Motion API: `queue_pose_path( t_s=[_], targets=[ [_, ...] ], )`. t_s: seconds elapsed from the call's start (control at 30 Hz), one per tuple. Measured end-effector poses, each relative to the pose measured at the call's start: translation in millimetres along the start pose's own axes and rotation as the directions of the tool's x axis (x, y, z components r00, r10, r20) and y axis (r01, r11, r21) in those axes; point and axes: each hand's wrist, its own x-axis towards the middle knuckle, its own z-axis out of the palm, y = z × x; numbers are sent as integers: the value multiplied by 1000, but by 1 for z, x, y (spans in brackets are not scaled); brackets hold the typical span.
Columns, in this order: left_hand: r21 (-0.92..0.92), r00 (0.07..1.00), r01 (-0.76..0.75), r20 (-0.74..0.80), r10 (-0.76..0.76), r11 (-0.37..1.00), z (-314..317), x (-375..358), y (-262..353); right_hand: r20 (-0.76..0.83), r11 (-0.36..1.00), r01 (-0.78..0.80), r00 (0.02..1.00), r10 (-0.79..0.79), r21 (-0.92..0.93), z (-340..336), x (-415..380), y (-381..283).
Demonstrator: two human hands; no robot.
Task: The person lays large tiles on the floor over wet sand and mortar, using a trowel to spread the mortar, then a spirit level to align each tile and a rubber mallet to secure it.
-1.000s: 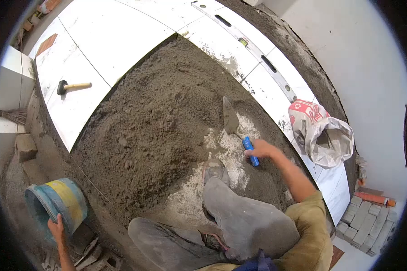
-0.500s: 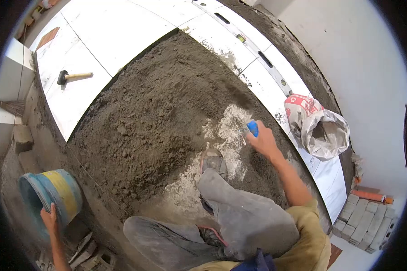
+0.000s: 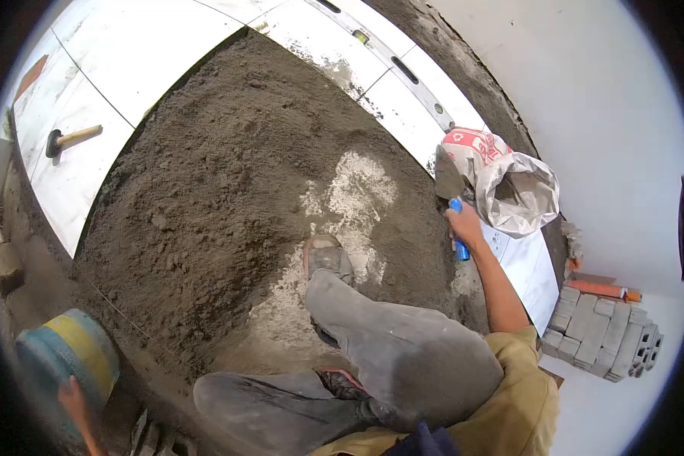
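My right hand (image 3: 463,226) is closed round the blue handle of a trowel (image 3: 450,178), whose grey blade points up beside an open white and red sack (image 3: 518,190). Below the blade lies the edge of the grey mortar bed (image 3: 228,152). At the lower left my left hand (image 3: 74,399) is blurred against the side of a blue and yellow bucket (image 3: 83,353); its fingers cannot be made out clearly.
White tiles (image 3: 91,159) border the mortar at left and top, with a rubber mallet (image 3: 72,140) on them. A long spirit level (image 3: 403,70) lies on the right-hand tiles. Grey blocks (image 3: 596,330) and an orange tube (image 3: 600,289) are at the right.
My right hand has moved right with the trowel, from above the pale patch to beside the sack. The bucket has turned, its opening no longer facing the camera. The whole view has shifted.
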Motion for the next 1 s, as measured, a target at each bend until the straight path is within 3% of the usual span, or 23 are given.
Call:
queue_pose_path(
  t_s=[0.03,0.07,0.1,0.17,0.2,0.23,0.3,0.33,0.43,0.53,0.63,0.7,0.73,0.77,0.8,0.9,0.93,1.0],
  targets=[
    [46,998,17,-66,-13,999,2,0,-3,-21,995,42,999,-44,-95,-10,-1,9],
    [-34,975,105,200,-96,994,-23,-5,36,-35,978,86,995,-95,-187,-14,-2,12],
    [-31,974,113,202,-104,993,-34,-11,64,-28,977,92,995,-100,-191,-16,-2,10],
    [75,964,143,214,-156,987,-47,-17,97,144,991,-52,987,70,-124,-18,0,-7],
    [113,960,157,215,-178,981,-53,-17,109,230,969,-230,951,204,90,-16,-7,-36],
    [121,924,205,305,-233,971,-58,-14,116,244,971,-221,950,195,88,-10,-8,-59],
    [136,877,265,379,-297,955,-61,-16,106,356,904,-276,922,152,327,4,5,-105],
    [113,921,197,319,-224,974,-50,-14,83,367,900,-267,921,132,344,11,11,-134],
    [178,936,177,275,-222,968,-39,-5,43,396,881,-193,918,7,431,49,59,-202],
    [216,940,207,227,-255,954,-37,-12,59,474,891,-73,864,-167,448,79,90,-282],
    [205,948,220,185,-258,954,-35,-10,46,443,888,5,865,-234,460,74,98,-332],
    [81,878,262,394,-272,962,-45,-7,62,399,889,27,887,-232,457,58,99,-323],
    [79,876,281,385,-290,956,-42,-8,56,381,897,16,902,-204,442,52,109,-311],
    [90,947,176,258,-193,980,-33,-12,47,402,910,-63,908,-119,410,42,110,-306],
    [100,969,133,196,-151,986,-29,-15,42,313,932,-70,948,-48,355,40,112,-302],
    [167,995,98,-19,-96,981,-13,-21,20,336,951,-86,942,-20,299,52,121,-301],
    [208,988,117,-125,-92,971,-3,-22,6,380,930,-8,914,-142,367,71,131,-299],
    [197,988,149,-57,-141,969,-2,-18,-5,445,959,91,871,-208,269,79,116,-348]
  ],
)
